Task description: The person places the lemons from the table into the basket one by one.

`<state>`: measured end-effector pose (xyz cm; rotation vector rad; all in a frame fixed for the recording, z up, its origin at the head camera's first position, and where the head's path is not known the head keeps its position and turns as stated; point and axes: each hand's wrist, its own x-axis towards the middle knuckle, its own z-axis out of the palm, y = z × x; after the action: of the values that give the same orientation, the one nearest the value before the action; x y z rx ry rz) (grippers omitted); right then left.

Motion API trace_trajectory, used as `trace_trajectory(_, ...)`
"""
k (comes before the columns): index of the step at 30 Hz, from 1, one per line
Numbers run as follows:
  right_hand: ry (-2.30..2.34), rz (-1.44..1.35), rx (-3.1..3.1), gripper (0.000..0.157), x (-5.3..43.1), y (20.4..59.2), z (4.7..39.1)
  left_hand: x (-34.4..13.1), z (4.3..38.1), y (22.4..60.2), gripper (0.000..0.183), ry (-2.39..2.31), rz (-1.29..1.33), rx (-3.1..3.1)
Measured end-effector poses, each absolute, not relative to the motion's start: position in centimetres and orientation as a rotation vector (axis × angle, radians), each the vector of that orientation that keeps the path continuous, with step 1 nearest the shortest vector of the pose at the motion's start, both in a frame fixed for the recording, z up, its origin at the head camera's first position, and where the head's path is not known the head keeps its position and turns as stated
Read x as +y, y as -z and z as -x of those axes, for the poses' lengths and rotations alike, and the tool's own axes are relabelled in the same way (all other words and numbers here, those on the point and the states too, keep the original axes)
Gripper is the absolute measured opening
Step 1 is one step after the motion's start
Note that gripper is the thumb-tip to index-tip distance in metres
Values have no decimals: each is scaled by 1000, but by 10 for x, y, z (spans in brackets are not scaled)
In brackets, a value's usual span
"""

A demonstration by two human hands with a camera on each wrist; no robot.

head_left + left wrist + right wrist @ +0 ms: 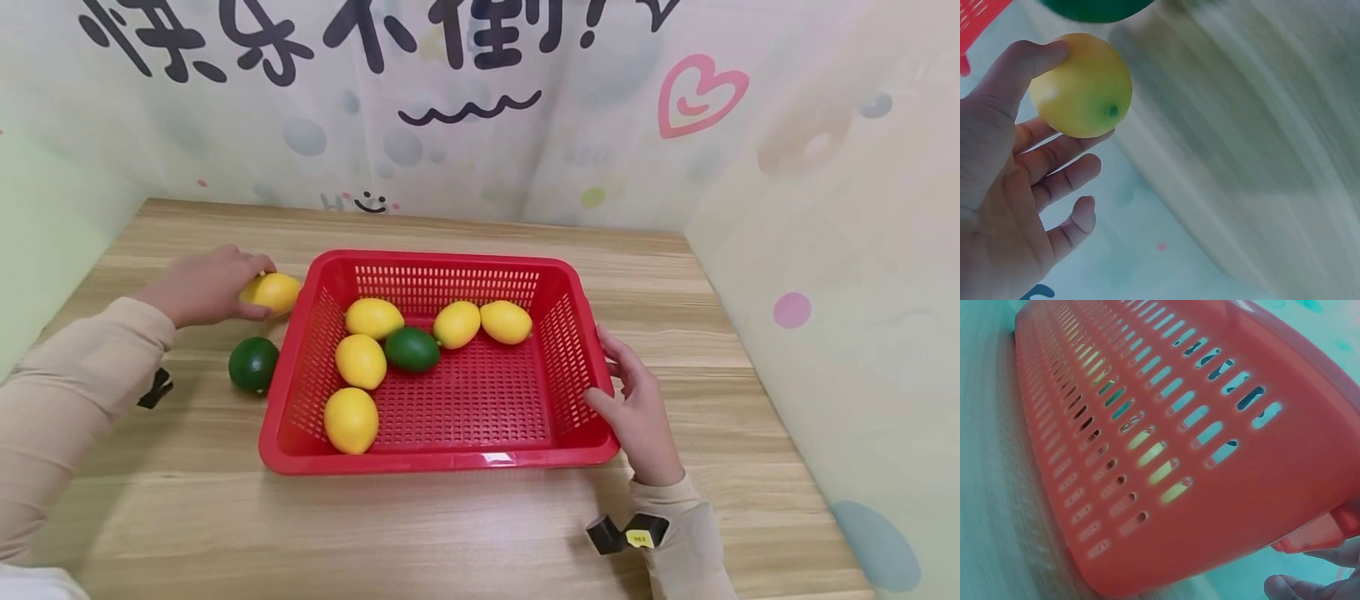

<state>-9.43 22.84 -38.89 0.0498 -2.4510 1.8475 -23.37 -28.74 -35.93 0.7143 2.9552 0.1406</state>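
Observation:
A yellow lemon (273, 293) is pinched between the thumb and fingers of my left hand (206, 286), just left of the basket. In the left wrist view the lemon (1082, 86) shows its greenish tip, with the ring and little fingers free of it. My right hand (637, 408) holds the right rim of the red plastic basket (450, 460), thumb on the inner side. Inside the basket lie several yellow lemons (351, 420) and one dark green fruit (412, 349). Another dark green fruit (253, 365) sits outside, against the basket's left side.
The basket stands on a wooden table (420, 533). Behind it hangs a printed backdrop (480, 158) with dark lettering and a pink heart. Pale walls rise at both sides. The basket's slotted side (1147, 425) fills most of the right wrist view.

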Motion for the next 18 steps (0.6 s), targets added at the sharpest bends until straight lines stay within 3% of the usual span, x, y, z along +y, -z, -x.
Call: trace_trajectory(18, -1863, -21, -2465, 77, 227, 386, 93, -298, 227, 326, 52, -132, -648, 3031)
